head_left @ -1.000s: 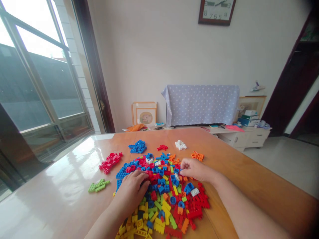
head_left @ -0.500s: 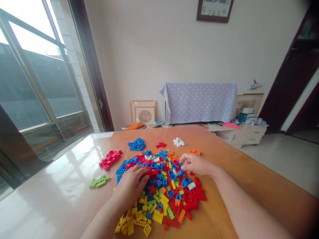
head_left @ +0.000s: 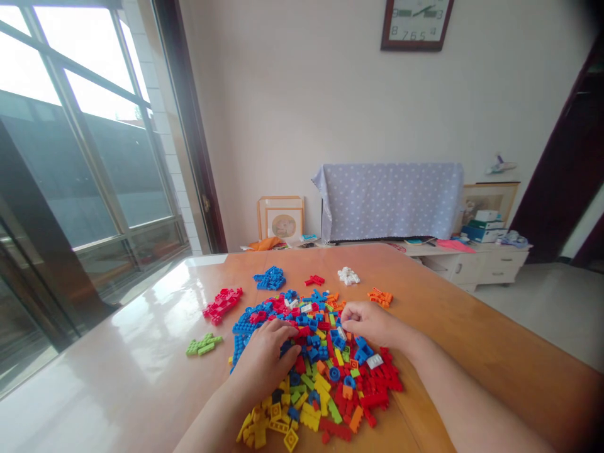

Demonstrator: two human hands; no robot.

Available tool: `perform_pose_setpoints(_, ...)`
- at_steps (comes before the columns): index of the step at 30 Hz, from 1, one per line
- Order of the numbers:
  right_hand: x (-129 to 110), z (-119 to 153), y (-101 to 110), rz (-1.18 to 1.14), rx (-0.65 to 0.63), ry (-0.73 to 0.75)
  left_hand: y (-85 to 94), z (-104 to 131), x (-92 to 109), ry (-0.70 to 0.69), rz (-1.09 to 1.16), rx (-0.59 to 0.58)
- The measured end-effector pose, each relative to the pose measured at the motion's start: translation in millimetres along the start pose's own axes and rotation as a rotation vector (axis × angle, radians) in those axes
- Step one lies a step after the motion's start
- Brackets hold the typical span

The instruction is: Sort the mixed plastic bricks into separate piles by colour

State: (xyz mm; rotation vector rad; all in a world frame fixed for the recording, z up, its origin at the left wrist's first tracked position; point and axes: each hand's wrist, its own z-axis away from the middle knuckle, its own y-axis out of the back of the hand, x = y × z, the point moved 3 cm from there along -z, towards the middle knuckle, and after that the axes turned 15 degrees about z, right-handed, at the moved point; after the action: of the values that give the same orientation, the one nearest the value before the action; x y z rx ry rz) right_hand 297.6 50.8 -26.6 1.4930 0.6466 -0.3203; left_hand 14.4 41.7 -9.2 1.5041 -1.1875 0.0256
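Observation:
A large heap of toy building bricks in red, blue, yellow, green, orange and white lies on the wooden table. Over the heap's left part rests my left hand, palm down, its thumb apart from the bent fingers; red and blue bricks lie under and beside the fingertips. At the heap's right edge my right hand has its fingers curled together in a pinch. What it holds, if anything, is hidden. A white brick shows just below those fingertips, near several blue bricks.
Around the heap lie small one-colour groups: green bricks, pinkish-red bricks, blue bricks, red bricks, white bricks and orange bricks. Beyond the table stands a low white cabinet.
The whole view has shifted, so things sit lower and further right. Against the heap, my right hand has come slightly inward and nearer; my left hand stays over nearly the same bricks.

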Motion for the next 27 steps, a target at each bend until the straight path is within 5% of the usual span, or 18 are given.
perform_pose_setpoints(6, -40, 8, -6, 0.381, 0.052, 0.149, -0.6, 0, 5, 0.011, 0.003, -0.026)
perform_pose_setpoints(10, -46, 8, -13, 0.557, 0.029, 0.15, 0.7, 1, 7, 0.02, 0.004, -0.03)
perform_pose_setpoints(20, -42, 6, -14, 0.583, -0.021, 0.147, -1.0, 2, 5, 0.024, -0.001, -0.018)
perform_pose_setpoints(27, -51, 13, -10, 0.574, 0.062, 0.218, -0.4, 3, 7, -0.003, -0.007, 0.006)
